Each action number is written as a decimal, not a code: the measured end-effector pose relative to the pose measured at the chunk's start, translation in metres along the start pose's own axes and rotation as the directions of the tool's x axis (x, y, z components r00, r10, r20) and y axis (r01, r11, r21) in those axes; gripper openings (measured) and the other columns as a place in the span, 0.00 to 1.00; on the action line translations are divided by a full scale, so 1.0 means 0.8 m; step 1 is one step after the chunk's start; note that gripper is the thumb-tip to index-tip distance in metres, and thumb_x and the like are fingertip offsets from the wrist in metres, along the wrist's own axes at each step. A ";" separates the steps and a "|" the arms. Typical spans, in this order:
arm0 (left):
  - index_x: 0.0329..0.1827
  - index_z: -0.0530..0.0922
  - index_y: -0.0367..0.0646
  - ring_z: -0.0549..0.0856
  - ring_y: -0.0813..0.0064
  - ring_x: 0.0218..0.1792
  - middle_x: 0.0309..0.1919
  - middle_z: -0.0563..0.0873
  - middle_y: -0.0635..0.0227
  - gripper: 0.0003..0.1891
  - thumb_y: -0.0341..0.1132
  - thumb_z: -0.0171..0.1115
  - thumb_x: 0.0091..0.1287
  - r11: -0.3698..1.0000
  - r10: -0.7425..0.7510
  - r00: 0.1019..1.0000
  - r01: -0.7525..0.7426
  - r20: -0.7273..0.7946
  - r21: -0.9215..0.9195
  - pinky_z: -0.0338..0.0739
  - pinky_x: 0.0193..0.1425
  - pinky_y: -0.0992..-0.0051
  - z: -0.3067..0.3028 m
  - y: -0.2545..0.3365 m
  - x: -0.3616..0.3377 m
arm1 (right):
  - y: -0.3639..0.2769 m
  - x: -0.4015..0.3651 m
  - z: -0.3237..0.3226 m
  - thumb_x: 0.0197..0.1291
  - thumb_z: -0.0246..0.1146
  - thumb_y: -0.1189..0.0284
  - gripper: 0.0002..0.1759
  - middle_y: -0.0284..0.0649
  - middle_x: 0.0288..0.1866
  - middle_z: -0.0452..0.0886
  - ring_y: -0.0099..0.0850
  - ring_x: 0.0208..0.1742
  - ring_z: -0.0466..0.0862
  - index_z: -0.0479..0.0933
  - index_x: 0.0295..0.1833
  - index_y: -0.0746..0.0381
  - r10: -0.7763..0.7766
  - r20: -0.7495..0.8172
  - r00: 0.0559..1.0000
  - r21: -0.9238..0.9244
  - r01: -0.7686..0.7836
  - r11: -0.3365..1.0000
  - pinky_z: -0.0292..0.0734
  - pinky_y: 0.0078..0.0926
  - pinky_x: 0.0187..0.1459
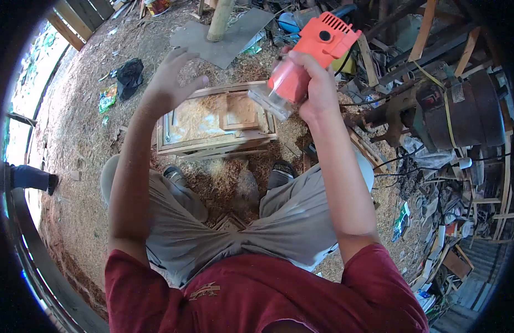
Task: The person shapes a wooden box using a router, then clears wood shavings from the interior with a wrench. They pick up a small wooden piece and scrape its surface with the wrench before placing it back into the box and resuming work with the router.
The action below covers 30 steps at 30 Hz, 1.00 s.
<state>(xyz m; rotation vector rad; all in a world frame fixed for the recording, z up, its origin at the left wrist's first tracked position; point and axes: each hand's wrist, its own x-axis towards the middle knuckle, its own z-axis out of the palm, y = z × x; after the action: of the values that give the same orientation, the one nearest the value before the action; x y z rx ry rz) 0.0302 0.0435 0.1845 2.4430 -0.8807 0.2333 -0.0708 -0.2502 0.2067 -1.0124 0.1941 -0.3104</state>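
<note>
My right hand is wrapped round an orange trim router with a clear plastic base, held up and tilted at the upper right. My left hand is raised in the air with its fingers apart and nothing in it. Between and below the hands, a wooden frame lies on the ground, dusted with sawdust. On it rests a smaller square wooden piece. A wrench lies along the frame's left side.
Sawdust covers the ground. A flat grey sheet lies around a wooden post ahead. A black plastic bag is on the left. Rusty machinery, cables and scrap wood crowd the right. Another person's leg shows at far left.
</note>
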 end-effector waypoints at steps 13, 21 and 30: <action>0.68 0.80 0.38 0.83 0.72 0.63 0.61 0.86 0.60 0.22 0.44 0.60 0.80 0.736 -0.100 0.995 0.061 -0.020 -0.674 0.74 0.71 0.68 -0.035 0.041 0.003 | 0.069 -0.064 0.042 0.57 0.78 0.74 0.21 0.37 0.45 0.88 0.28 0.43 0.89 0.79 0.54 0.64 0.029 0.199 0.980 -0.529 0.082 0.845 0.85 0.32 0.45; 0.72 0.73 0.35 0.81 0.68 0.67 0.65 0.84 0.59 0.26 0.46 0.58 0.80 0.355 0.233 0.970 -0.024 0.063 -0.935 0.73 0.73 0.64 -0.019 0.090 -0.014 | 0.073 -0.118 0.041 0.55 0.78 0.75 0.20 0.36 0.45 0.89 0.26 0.45 0.89 0.81 0.53 0.64 -0.009 0.301 0.954 -0.550 0.181 0.815 0.85 0.30 0.50; 0.48 0.81 0.37 0.83 0.75 0.58 0.58 0.87 0.63 0.19 0.47 0.53 0.85 0.334 0.019 0.987 0.143 0.158 -0.932 0.77 0.66 0.69 0.014 0.114 -0.007 | 0.107 -0.120 0.028 0.54 0.75 0.76 0.18 0.36 0.43 0.88 0.26 0.43 0.88 0.81 0.51 0.65 0.130 0.324 0.937 -0.573 0.085 0.815 0.85 0.30 0.47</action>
<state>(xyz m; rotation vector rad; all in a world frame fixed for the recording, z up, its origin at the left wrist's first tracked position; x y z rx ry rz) -0.0319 -0.0187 0.2116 1.3324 -0.6619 -0.4224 -0.1399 -0.1575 0.1466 -1.6583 -0.0335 -0.0327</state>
